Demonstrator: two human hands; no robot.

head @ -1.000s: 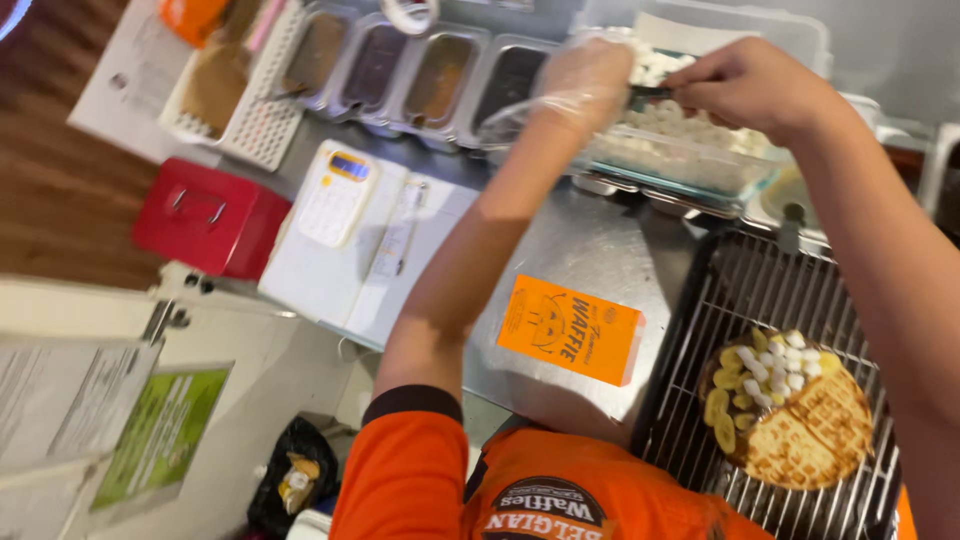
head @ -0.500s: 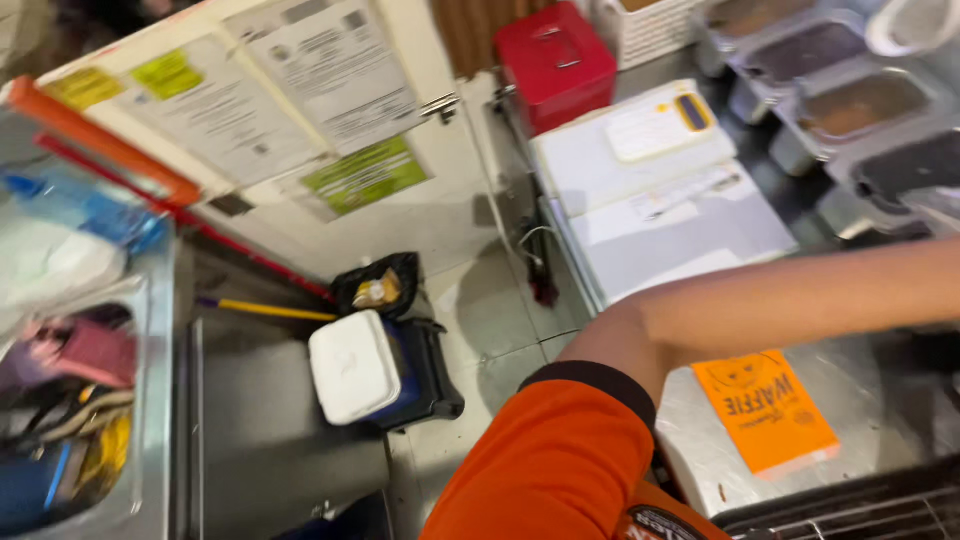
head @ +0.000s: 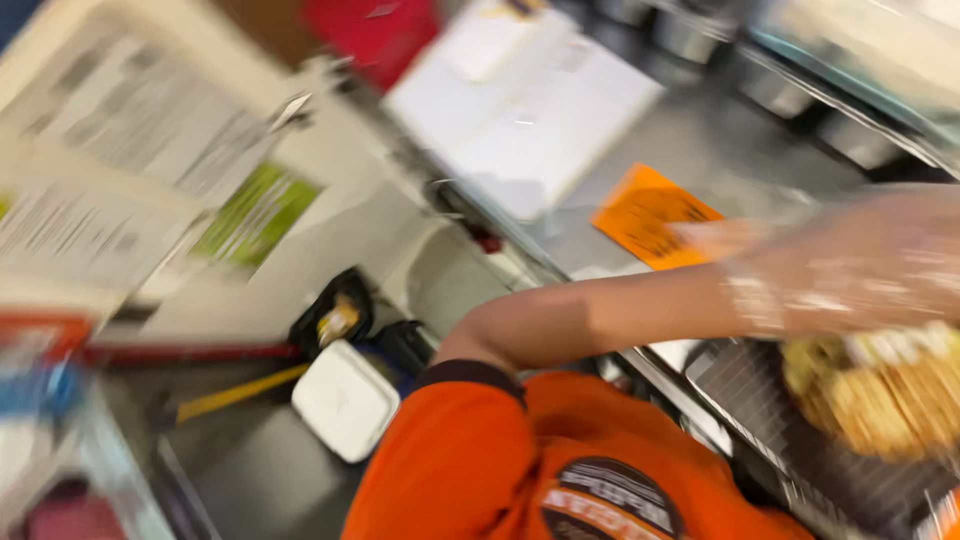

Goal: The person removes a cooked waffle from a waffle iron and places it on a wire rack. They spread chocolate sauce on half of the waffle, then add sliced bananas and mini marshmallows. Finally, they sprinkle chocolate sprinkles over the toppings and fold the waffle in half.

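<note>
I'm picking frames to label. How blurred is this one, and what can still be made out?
Head view: heavy motion blur throughout; the gloved left hand and waffle are smeared, wall papers unreadable; only the orange sleeve and orange card stay recognisable.

An orange rectangular sign lies flat on the steel counter, just left of the gloved left hand and touching its fingertips in the blurred view. Further up and left of the hand lie white sheets, rectangular and overlapping. Well to the left of the hand, white paper notices with grey print hang on a door; below them sits a green-and-white label. Low and left of the forearm stands a white square box, with a small black-and-yellow packet just above it.
</note>
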